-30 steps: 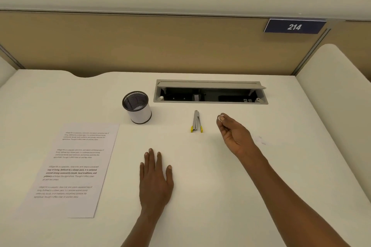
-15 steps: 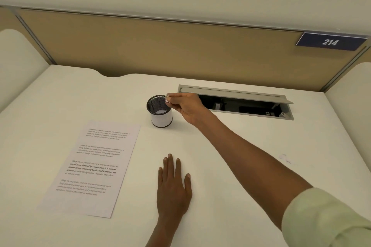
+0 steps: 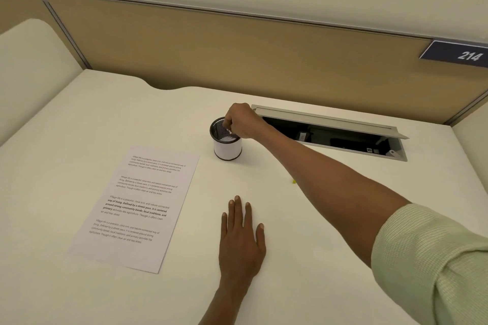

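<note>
The right hand (image 3: 241, 121) is above the cup (image 3: 227, 149), which stands upright on the desk (image 3: 317, 219), between the sheet of paper (image 3: 137, 208) and the open cable hatch (image 3: 330, 134). The fingers are curled and bunched close together, with the tips pointing down into the mouth of the cup. The grip is narrow, but I cannot tell if something small is between the fingertips. I judge the work is at its middle step, a drop into the cup or a pick from it. The reach to the cup is done, and what is left is to let go or lift out and then bring the arm back. The left hand (image 3: 241, 240) lies flat on the desk with straight fingers and holds nothing. For moving there is good room: the desk is bare between the cup and the left hand, and also to the right of the forearm. A tiny yellow thing (image 3: 293, 181) shows just beside the forearm. The hatch edge is near the right wrist, and the paper corner is near the cup, so the way back is best up and toward the body.
</note>
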`<state>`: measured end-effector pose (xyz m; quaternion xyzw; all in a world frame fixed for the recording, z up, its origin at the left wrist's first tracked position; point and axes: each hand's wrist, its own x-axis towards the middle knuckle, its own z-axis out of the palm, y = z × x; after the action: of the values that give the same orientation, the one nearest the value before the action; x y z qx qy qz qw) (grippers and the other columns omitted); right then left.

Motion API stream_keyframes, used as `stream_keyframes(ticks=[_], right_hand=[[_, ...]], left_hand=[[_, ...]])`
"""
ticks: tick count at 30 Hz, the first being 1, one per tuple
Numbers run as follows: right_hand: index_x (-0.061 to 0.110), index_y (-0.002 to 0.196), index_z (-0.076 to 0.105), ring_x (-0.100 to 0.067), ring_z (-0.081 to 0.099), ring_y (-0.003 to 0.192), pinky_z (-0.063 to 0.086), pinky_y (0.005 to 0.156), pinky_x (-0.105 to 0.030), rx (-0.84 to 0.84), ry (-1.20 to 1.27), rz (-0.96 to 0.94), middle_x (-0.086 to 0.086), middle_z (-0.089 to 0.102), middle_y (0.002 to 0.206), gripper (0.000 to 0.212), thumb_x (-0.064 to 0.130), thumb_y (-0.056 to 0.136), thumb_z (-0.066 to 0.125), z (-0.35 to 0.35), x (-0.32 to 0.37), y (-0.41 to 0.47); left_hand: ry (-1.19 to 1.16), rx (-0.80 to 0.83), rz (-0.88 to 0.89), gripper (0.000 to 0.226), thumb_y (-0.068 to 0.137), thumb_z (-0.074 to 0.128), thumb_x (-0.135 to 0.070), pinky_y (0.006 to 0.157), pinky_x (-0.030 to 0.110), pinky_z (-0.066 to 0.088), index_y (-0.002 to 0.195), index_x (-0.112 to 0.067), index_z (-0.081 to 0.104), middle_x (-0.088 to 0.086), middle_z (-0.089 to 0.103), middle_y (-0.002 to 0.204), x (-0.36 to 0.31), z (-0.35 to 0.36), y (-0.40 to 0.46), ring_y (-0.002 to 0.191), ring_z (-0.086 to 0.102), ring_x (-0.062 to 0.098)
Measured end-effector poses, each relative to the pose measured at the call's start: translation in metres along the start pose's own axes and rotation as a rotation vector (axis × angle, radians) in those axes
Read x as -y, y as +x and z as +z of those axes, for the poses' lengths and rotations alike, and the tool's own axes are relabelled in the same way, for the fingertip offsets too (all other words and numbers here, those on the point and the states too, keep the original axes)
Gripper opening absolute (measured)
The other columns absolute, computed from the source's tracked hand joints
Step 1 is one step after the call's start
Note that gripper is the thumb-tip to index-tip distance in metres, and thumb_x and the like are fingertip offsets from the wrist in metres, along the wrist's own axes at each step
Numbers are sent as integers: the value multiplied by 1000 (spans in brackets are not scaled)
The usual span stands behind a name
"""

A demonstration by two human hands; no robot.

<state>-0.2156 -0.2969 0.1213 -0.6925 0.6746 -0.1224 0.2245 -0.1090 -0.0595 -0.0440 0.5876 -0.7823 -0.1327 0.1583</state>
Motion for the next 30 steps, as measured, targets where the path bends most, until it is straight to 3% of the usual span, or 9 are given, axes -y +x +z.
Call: stream_keyframes(ticks=[4,10,15,18,21,24,26,30], right_hand=[[9,87,78,-24,68,85,50,68,-23,-59,-60,-76,-10,73,95,26,-7,78,59,-2,3,-1],[4,81,75,-25,66,82,53,68,-29,-94,-115,-151,-11,72,89,19,-8,73,63,-3,4,-7],[5,76,70,-27,65,79,37,56,-21,-82,-130,-171,-10,70,84,19,-10,70,60,-2,7,-9],[4,84,72,-26,64,84,32,48,-19,-43,-163,-213,-9,70,90,28,-13,73,52,-2,7,-10],[6,95,73,-28,63,95,44,62,-26,-46,-184,-233,-9,70,102,39,-14,75,47,3,7,-10],[8,97,73,-28,62,98,39,65,-27,-151,-139,-214,-9,72,101,36,-8,79,47,9,2,-12],[7,89,73,-30,63,90,47,67,-30,-235,-49,-187,-10,73,93,32,-5,79,45,10,-1,-16],[4,81,73,-28,65,74,52,76,-38,-543,169,-103,-8,74,79,26,0,81,48,11,-15,-48]], left_hand=[[-6,0,-1,60,102,36,-41,123,40,13,153,-11,39,11,20,167,0,1,0,155,15,24],[6,1,-6,60,102,34,-42,123,39,11,155,-12,36,10,18,167,1,2,0,156,12,23],[5,8,-8,60,103,36,-42,124,40,11,155,-12,36,10,17,167,2,3,-1,156,11,23],[4,1,-1,60,102,36,-41,123,41,14,154,-11,38,11,20,166,1,2,-1,155,14,24],[8,-3,-4,60,102,36,-42,123,40,13,154,-11,39,11,21,166,2,2,-1,155,14,24],[20,9,-12,60,103,34,-43,124,39,11,154,-12,37,10,18,167,2,2,-1,156,12,23],[19,8,-12,61,102,34,-43,124,39,12,154,-12,37,10,19,167,2,2,0,156,12,23],[6,4,-6,60,102,36,-42,125,42,16,154,-12,37,10,19,167,4,2,-1,156,12,23]])
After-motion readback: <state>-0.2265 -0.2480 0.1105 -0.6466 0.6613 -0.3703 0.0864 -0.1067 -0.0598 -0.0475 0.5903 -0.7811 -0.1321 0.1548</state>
